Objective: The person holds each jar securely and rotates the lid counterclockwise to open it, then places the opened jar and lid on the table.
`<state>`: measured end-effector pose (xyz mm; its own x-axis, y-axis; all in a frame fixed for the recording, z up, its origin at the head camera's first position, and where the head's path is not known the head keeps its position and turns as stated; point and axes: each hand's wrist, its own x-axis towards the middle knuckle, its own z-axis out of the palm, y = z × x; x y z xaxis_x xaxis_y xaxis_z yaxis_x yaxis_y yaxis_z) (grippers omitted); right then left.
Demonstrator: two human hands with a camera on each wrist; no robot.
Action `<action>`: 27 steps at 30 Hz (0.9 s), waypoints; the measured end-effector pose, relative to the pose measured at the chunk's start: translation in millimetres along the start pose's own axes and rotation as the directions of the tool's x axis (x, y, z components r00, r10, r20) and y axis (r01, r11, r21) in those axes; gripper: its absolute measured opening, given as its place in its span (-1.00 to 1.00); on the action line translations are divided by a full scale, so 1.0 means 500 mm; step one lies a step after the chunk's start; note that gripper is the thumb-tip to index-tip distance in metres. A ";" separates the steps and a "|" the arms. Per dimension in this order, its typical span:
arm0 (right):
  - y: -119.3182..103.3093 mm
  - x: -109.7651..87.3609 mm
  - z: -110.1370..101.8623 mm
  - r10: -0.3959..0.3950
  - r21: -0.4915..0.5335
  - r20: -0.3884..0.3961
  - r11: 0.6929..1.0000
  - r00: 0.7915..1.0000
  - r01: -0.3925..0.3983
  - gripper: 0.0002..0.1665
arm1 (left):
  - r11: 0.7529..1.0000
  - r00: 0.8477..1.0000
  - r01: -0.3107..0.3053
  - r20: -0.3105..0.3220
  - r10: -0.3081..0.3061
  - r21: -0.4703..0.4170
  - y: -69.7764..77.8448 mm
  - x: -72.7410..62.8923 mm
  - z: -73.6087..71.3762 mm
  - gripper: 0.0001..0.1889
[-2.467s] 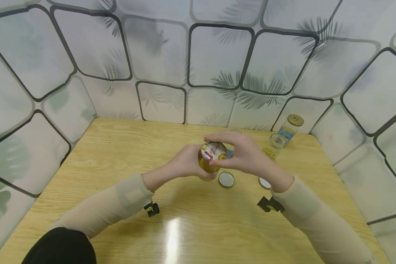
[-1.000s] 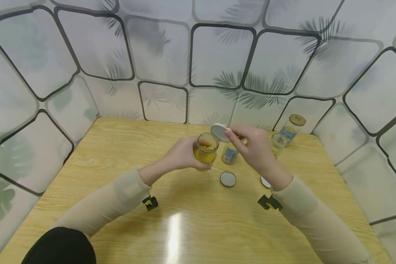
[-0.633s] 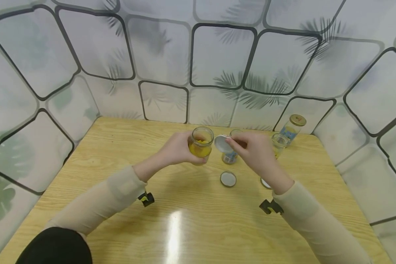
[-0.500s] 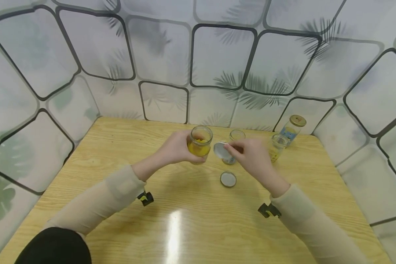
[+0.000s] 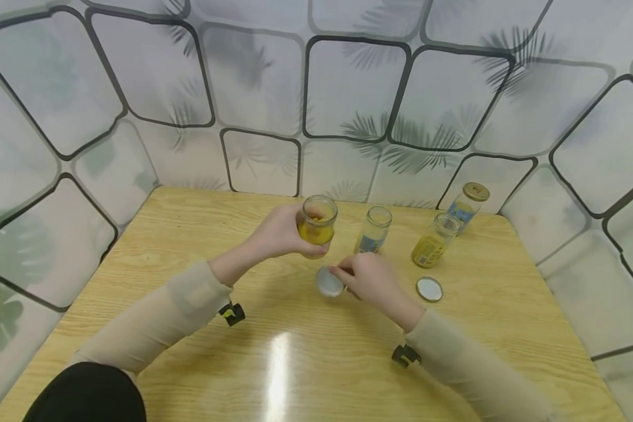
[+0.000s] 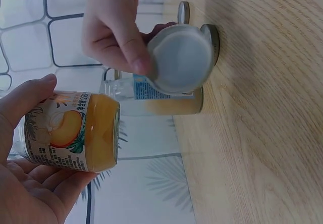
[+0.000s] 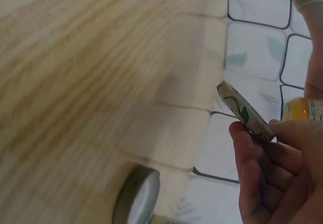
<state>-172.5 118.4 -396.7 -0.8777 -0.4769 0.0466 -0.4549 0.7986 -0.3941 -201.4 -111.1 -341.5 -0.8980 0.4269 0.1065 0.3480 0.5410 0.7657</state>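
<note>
Bare worktop [image 5: 337, 375] leaves passage at near centre and far left. The held jar [image 5: 316, 231] and held lid [image 5: 327, 282] block the middle. Farther right, an open blue-labelled jar [image 5: 373, 230] stands apart from a yellow jar [image 5: 431, 246], leaving a gap between; the gold-lidded jar [image 5: 465, 206] crowds the latter's far side. The wall [image 5: 261, 164] closes the back.

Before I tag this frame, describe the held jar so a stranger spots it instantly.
Start at the wooden table, then find the person's left hand above it. It grips an open glass jar with yellow contents and a fruit label. What sets it apart: it's the only jar held clear of the table.
</note>
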 end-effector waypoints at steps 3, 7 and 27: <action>-0.008 0.003 0.020 0.035 0.035 0.045 0.999 0.998 -0.037 -0.63 | 1.000 1.000 0.003 -0.004 -0.003 0.001 -0.004 0.002 0.001 -0.37; -0.018 0.008 0.049 0.054 0.030 0.066 0.998 0.996 -0.056 -0.63 | 1.000 1.000 0.005 -0.008 -0.005 0.005 -0.007 0.004 0.002 -0.37; -0.050 -0.011 0.111 -0.146 -0.010 0.151 0.989 0.978 0.149 -0.32 | 0.999 0.999 0.050 -0.016 -0.049 0.016 -0.025 0.010 0.007 -0.36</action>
<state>-147.7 80.6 -437.9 -0.7689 -0.6384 -0.0354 -0.5823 0.7222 -0.3733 -209.4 -113.3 -352.8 -0.9183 0.3878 0.0789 0.3074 0.5733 0.7595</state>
